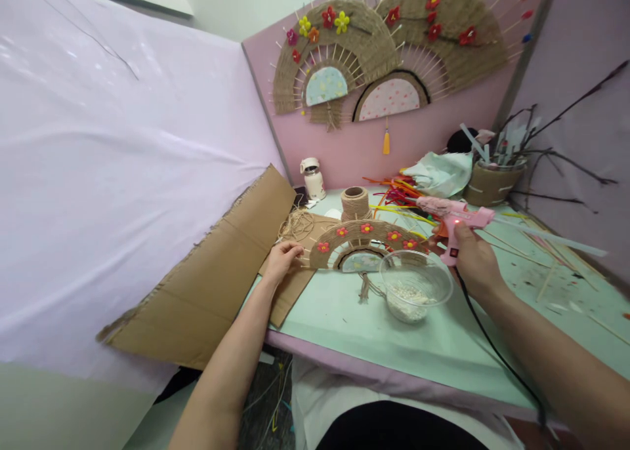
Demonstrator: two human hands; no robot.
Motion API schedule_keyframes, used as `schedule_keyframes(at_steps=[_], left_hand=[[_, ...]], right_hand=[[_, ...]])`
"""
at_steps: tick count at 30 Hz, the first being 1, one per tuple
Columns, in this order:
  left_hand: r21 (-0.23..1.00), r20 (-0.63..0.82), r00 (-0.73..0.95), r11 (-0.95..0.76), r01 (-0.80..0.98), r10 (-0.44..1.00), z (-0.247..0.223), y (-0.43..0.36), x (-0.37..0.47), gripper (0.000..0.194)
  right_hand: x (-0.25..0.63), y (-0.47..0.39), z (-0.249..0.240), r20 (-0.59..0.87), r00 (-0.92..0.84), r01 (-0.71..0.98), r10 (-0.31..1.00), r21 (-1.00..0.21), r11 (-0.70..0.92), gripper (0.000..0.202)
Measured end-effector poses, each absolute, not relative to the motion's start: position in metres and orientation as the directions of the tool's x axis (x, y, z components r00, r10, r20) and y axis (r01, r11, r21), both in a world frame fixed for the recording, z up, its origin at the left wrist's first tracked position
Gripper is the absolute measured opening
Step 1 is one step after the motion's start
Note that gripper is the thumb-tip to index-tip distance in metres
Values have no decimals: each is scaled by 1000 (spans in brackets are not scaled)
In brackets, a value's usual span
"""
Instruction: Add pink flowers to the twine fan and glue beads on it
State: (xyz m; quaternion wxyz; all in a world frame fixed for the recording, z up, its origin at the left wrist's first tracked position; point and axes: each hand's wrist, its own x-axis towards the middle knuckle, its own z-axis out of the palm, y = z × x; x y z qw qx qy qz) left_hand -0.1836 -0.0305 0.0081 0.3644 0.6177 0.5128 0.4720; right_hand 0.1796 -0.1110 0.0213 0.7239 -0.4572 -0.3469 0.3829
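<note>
A pink hot glue gun [450, 222] with a small orange light is in my right hand [472, 261], its nozzle facing left and a glue stick jutting from its rear. My left hand [284, 260] is at the left end of a twine-covered fan [339, 239], fingers pinched together; what they hold, if anything, is too small to make out. Red flowers with yellow centres dot the fan's arch, and a floral half-round sits at its base. In front of the fan's right part stands a clear plastic bowl [418, 286] holding small white beads or pieces.
Behind the fan stand a twine spool [355, 203] and a white bottle [314, 180]. Cardboard [197, 292] leans at the left. A pot [493, 182] with branches stands back right. Thin sticks [546, 279] lie at the right, near the glue gun's black cord [487, 335].
</note>
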Motion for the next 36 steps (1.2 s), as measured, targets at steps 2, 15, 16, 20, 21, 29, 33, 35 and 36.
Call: schedule_keyframes(at_steps=[2, 15, 16, 20, 21, 29, 33, 35, 36], left_hand=[[932, 215, 30, -214, 294, 976, 7, -30, -184, 21], [930, 210, 41, -213, 298, 977, 8, -30, -183, 17], [929, 213, 42, -216, 302, 976, 8, -31, -183, 17], [922, 222, 51, -226, 313, 974, 11, -32, -182, 18], [921, 222, 54, -228, 315, 974, 11, -32, -182, 17], [922, 213, 41, -215, 322, 976, 14, -34, -179, 16], [926, 216, 41, -218, 308, 975, 14, -34, -179, 16], [927, 221, 45, -224, 303, 974, 13, -34, -179, 17], [928, 219, 45, -222, 300, 975, 13, -34, -180, 17]], right_hand=[[181, -110, 19, 156, 463, -227, 873, -931, 287, 54], [183, -107, 15, 152, 466, -213, 872, -937, 277, 59], [183, -107, 15, 152, 468, -216, 870, -935, 280, 59], [183, -108, 15, 158, 454, -222, 877, -933, 283, 56], [183, -108, 15, 161, 452, -218, 877, -934, 284, 55], [183, -108, 15, 146, 454, -211, 879, -940, 266, 56], [183, -108, 15, 143, 454, -223, 879, -937, 268, 55], [183, -109, 15, 142, 456, -224, 879, -937, 268, 55], [182, -109, 16, 144, 456, -223, 878, -937, 270, 54]])
